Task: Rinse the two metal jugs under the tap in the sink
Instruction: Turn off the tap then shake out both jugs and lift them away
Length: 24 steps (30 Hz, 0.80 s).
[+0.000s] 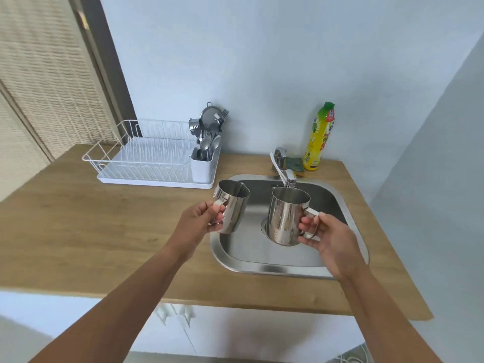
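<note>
Two hands grip jug handles: left hand [203, 218] holds the smaller jug [233, 206], right hand [330, 238] the larger jug [286, 217] beneath the tap [284, 170]; sink [235, 260], dish rack [146, 158] and detergent bottle [319, 137] around them.

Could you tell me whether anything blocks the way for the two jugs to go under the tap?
Nothing visible does. The right jug already sits just below the tap; the left jug hangs at the sink edge.
</note>
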{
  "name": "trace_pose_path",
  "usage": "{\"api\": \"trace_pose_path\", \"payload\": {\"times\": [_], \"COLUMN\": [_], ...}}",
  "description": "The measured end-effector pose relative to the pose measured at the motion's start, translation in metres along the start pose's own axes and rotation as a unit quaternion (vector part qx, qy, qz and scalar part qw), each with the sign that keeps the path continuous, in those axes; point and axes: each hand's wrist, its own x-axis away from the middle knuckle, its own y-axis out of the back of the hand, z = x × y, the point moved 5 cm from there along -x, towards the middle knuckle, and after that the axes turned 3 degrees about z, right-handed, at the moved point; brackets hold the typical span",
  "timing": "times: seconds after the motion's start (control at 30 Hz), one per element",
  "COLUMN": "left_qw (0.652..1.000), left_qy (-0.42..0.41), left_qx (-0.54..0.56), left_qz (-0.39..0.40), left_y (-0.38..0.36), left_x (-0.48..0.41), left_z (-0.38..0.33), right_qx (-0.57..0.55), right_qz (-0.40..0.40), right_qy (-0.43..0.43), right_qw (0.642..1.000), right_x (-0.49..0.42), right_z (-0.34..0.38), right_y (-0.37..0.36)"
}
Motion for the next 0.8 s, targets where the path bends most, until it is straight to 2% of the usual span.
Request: {"api": "trace_pose_path", "payload": {"times": [0.1, 0.37, 0.47, 0.53, 0.7, 0.73, 0.8], "left_qw": [0.999, 0.985, 0.963, 0.933, 0.833, 0.809, 0.748], "left_qy": [-0.025, -0.098, -0.131, -0.148, -0.143, -0.135, -0.133], "left_qx": [-0.023, -0.127, -0.224, -0.316, -0.531, -0.57, -0.65], "left_qz": [-0.012, -0.07, -0.078, -0.084, -0.054, -0.042, -0.016], "left_y": [0.026, 0.142, 0.193, 0.226, 0.298, 0.308, 0.325], "left_x": [0.005, -0.025, -0.052, -0.072, -0.13, -0.143, -0.169], "left_z": [-0.025, -0.089, -0.117, -0.138, -0.161, -0.159, -0.155], "right_qx": [-0.004, 0.152, 0.236, 0.301, 0.526, 0.584, 0.717], "right_qz": [0.042, 0.095, 0.086, 0.081, 0.096, 0.109, 0.121], "right_qy": [0.003, 0.095, 0.138, 0.177, 0.237, 0.24, 0.251], "right_qw": [0.999, 0.979, 0.958, 0.934, 0.811, 0.767, 0.639], "right_x": [-0.006, -0.057, -0.088, -0.111, -0.168, -0.176, -0.193], "right_z": [0.007, 0.033, 0.041, 0.044, 0.028, 0.022, 0.007], "right_y": [-0.04, -0.163, -0.218, -0.259, -0.354, -0.369, -0.396]}}
